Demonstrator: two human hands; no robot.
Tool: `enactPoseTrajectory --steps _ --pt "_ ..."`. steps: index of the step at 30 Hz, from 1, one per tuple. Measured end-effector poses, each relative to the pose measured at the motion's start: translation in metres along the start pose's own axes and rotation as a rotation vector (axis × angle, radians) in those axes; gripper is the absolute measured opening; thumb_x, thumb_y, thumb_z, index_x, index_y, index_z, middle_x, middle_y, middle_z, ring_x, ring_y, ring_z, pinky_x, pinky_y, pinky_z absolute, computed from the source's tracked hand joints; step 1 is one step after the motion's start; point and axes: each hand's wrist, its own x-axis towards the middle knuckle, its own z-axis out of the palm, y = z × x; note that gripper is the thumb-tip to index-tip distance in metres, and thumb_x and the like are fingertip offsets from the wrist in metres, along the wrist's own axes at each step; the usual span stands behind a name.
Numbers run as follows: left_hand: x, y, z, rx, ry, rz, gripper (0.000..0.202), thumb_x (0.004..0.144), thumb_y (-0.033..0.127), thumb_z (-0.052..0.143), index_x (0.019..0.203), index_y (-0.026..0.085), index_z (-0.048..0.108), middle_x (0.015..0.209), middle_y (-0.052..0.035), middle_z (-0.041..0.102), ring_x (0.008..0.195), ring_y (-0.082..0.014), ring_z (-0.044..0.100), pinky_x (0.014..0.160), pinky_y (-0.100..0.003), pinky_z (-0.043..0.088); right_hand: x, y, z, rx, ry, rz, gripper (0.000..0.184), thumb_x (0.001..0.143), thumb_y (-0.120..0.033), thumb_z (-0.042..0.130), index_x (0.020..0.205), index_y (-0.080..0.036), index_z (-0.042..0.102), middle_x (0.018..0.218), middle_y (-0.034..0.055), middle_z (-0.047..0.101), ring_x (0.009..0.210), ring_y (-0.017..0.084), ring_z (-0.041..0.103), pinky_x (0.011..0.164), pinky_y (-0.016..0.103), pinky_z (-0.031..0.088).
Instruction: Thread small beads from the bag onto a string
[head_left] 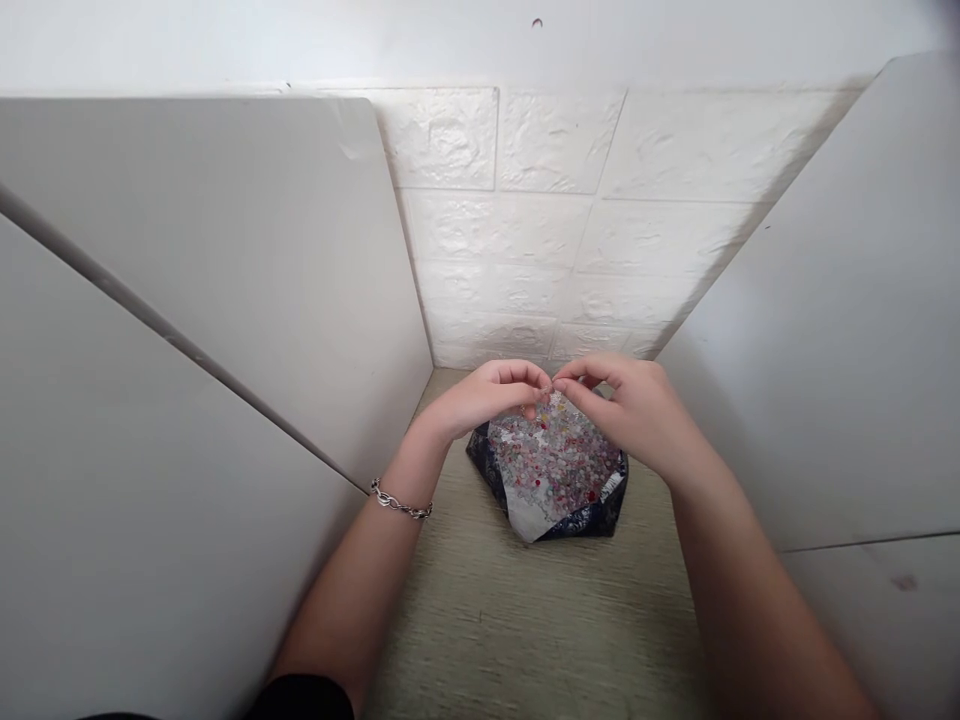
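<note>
Many small beads point(559, 460), clear, pink, red and a few yellow, lie in a dark blue patterned cloth holder point(600, 522) with a pale lining. Above its far edge my left hand point(506, 390) pinches something too small to make out between thumb and fingers. My right hand point(619, 400) comes in from the other side, thumb and forefinger pressed together. The fingertips of both hands meet or nearly meet over the beads. Whatever sits between them is hidden or too tiny to name.
The holder rests on a pale wood-grain surface point(517, 620). White panels stand at the left point(225, 250) and right point(847, 330), close to my forearms. A white brick-textured wall point(510, 230) closes off the back. A chain bracelet point(401, 502) circles my left wrist.
</note>
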Motion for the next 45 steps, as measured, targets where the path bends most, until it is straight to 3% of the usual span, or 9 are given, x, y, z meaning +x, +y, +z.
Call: enactPoseTrajectory --steps 4,10,19,27,30,34,39,42,45 --pt "0.001 0.000 0.002 0.028 0.022 0.061 0.027 0.066 0.016 0.060 0.092 0.015 0.055 0.087 -0.0014 0.055 0.071 -0.0061 0.049 0.065 -0.022 0.039 0.002 0.003 0.002 0.006 -0.003 0.007 0.018 0.079 -0.028 0.049 0.077 -0.022 0.066 0.077 -0.0013 0.066 0.068 0.012 0.058 0.059 0.023 0.039" --pt "0.005 -0.003 0.002 0.113 0.074 0.042 0.024 0.070 0.032 0.060 0.083 0.012 0.061 0.072 -0.0004 0.054 0.062 -0.0054 0.045 0.057 -0.020 0.035 0.004 0.006 0.004 0.004 -0.010 0.024 0.016 0.077 -0.025 0.051 0.078 -0.023 0.067 0.076 -0.0025 0.067 0.069 0.012 0.058 0.060 0.023 0.041" --pt "0.001 -0.001 0.003 0.256 0.059 0.001 0.030 0.072 0.041 0.053 0.074 0.013 0.063 0.057 0.0019 0.045 0.054 -0.0060 0.034 0.049 -0.021 0.024 0.007 0.018 0.003 0.080 -0.049 -0.068 0.017 0.077 -0.021 0.053 0.083 -0.022 0.069 0.082 -0.0007 0.068 0.075 0.013 0.060 0.068 0.024 0.044" --pt "0.003 -0.002 0.001 0.169 -0.048 -0.091 0.018 0.071 0.030 0.048 0.069 0.014 0.058 0.064 0.0010 0.049 0.055 -0.0060 0.035 0.050 -0.021 0.024 0.007 0.020 0.006 0.148 -0.130 -0.031 0.016 0.076 -0.022 0.053 0.081 -0.023 0.067 0.082 -0.0010 0.068 0.077 0.014 0.060 0.068 0.026 0.045" --pt "0.003 -0.002 0.001 0.158 -0.058 -0.083 0.015 0.068 0.025 0.046 0.061 0.014 0.053 0.061 0.0019 0.046 0.052 -0.0056 0.032 0.048 -0.022 0.022 0.007 0.021 0.007 0.115 -0.073 -0.016 0.017 0.078 -0.024 0.050 0.082 -0.022 0.067 0.083 0.0005 0.068 0.077 0.015 0.060 0.068 0.028 0.045" --pt "0.002 -0.001 0.001 0.191 -0.032 -0.087 0.014 0.065 0.023 0.043 0.057 0.014 0.050 0.058 0.0027 0.042 0.051 -0.0060 0.031 0.048 -0.022 0.021 0.007 0.022 0.006 0.109 -0.020 -0.040 0.024 0.081 -0.026 0.046 0.097 -0.022 0.064 0.093 0.0036 0.066 0.083 0.016 0.059 0.072 0.030 0.046" --pt "0.002 -0.001 0.001 0.182 -0.022 -0.096 0.012 0.063 0.021 0.042 0.054 0.015 0.046 0.056 0.0029 0.037 0.052 -0.0068 0.030 0.049 -0.023 0.021 0.005 0.017 0.002 0.149 -0.174 -0.140 0.037 0.083 -0.034 0.045 0.118 -0.025 0.053 0.105 0.0037 0.062 0.091 0.016 0.057 0.081 0.032 0.044" --pt "0.003 -0.003 0.001 0.178 -0.020 -0.110 0.011 0.061 0.022 0.042 0.054 0.015 0.046 0.056 0.0030 0.036 0.052 -0.0069 0.028 0.048 -0.023 0.019 0.004 0.013 0.001 0.108 -0.221 -0.128 0.034 0.075 -0.036 0.057 0.108 -0.026 0.061 0.100 0.0029 0.062 0.077 0.014 0.058 0.072 0.030 0.045" --pt "0.003 -0.004 0.000 0.171 -0.021 -0.118 0.012 0.062 0.022 0.042 0.055 0.014 0.047 0.056 0.0027 0.036 0.052 -0.0068 0.027 0.048 -0.023 0.018 0.004 0.011 0.001 0.025 -0.196 -0.111 0.018 0.076 -0.029 0.055 0.089 -0.024 0.067 0.087 0.0011 0.065 0.071 0.013 0.058 0.066 0.027 0.043"
